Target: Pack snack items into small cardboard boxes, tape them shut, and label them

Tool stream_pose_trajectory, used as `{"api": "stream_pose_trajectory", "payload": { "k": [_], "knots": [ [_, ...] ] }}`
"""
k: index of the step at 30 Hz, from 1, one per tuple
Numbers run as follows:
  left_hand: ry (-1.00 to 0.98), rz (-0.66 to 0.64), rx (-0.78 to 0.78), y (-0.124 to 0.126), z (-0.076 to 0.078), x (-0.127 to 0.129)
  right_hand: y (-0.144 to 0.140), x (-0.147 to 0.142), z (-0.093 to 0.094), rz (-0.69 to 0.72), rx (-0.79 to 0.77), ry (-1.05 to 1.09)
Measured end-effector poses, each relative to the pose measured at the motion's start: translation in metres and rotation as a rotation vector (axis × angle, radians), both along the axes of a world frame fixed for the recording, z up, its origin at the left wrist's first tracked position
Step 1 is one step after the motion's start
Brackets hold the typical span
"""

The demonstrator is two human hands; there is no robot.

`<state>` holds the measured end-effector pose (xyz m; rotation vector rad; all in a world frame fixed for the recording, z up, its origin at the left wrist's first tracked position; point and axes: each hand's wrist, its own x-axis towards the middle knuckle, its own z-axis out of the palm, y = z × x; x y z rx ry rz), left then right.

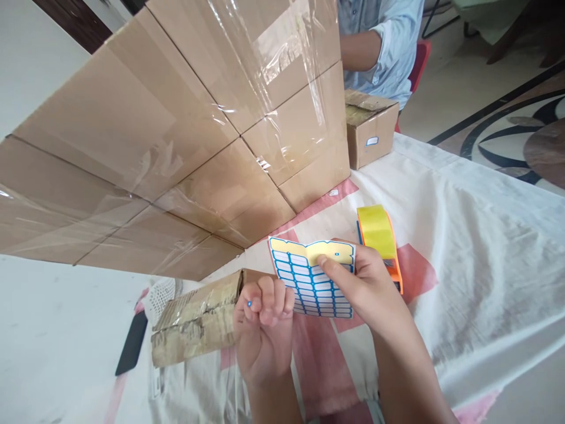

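In the right hand grip lies the label sheet; left hand clenched beside it.

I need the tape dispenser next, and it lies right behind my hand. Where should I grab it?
Take the tape dispenser by the yellow roll's two flat sides, coming from above. The roll stands on edge and clear on top, while the right hand with the label sheet covers its near end.

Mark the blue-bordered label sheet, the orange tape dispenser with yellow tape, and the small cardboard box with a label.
blue-bordered label sheet (309,282), head view, middle rows of blank labels.
orange tape dispenser (378,231), head view, top of the yellow tape roll.
small cardboard box (371,138), head view, front face near its label.
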<state>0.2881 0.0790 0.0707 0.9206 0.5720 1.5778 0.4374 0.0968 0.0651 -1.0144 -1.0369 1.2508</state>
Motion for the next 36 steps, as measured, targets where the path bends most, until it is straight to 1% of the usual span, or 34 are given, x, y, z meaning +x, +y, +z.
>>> {"api": "stream_pose_trajectory", "payload": {
  "k": [5, 9, 13, 15, 16, 17, 19, 20, 21, 23, 28, 30, 31, 36],
  "knots": [
    [-0.006, 0.045, -0.037, 0.002, 0.001, 0.002, 0.0, 0.001, 0.002, -0.008, 0.02, 0.027],
    [-0.124, 0.118, -0.036, 0.005, 0.001, -0.001, 0.0, 0.002, 0.0, 0.01, -0.004, 0.063],
    [-0.287, 0.132, -0.081, 0.006, -0.004, -0.002, -0.001, 0.003, -0.003, 0.002, -0.029, 0.064],
    [-0.27, 0.154, -0.125, 0.005, -0.008, 0.0, -0.001, 0.003, -0.004, -0.001, -0.035, 0.069],
    [-0.204, 0.18, -0.163, 0.005, -0.01, 0.001, -0.001, 0.003, -0.004, 0.0, -0.035, 0.074],
    [-0.098, 0.219, -0.207, 0.004, -0.012, 0.002, 0.0, 0.003, -0.003, 0.001, -0.033, 0.08],
    [0.185, 0.346, -0.264, 0.002, -0.015, 0.005, 0.0, 0.004, -0.002, 0.005, -0.022, 0.087],
    [0.325, 0.427, -0.258, 0.0, -0.016, 0.006, 0.0, 0.004, -0.002, 0.008, -0.017, 0.091],
    [0.444, 0.503, -0.226, -0.002, -0.017, 0.007, 0.001, 0.004, -0.002, 0.01, -0.016, 0.093],
    [0.601, 0.611, -0.118, -0.006, -0.019, 0.007, 0.001, 0.004, -0.002, 0.006, -0.02, 0.094],
    [0.971, 0.769, 0.187, -0.008, -0.018, 0.004, 0.0, 0.004, -0.004, -0.008, -0.02, 0.09],
    [1.056, 0.79, 0.287, -0.005, -0.014, 0.003, 0.0, 0.004, -0.003, -0.013, -0.002, 0.082],
    [1.082, 0.773, 0.312, -0.004, -0.011, 0.004, 0.0, 0.004, -0.003, -0.01, 0.009, 0.083],
    [1.259, 0.595, 0.302, 0.003, 0.0, 0.013, 0.001, 0.002, 0.001, 0.068, 0.034, 0.169]
  ]
}}
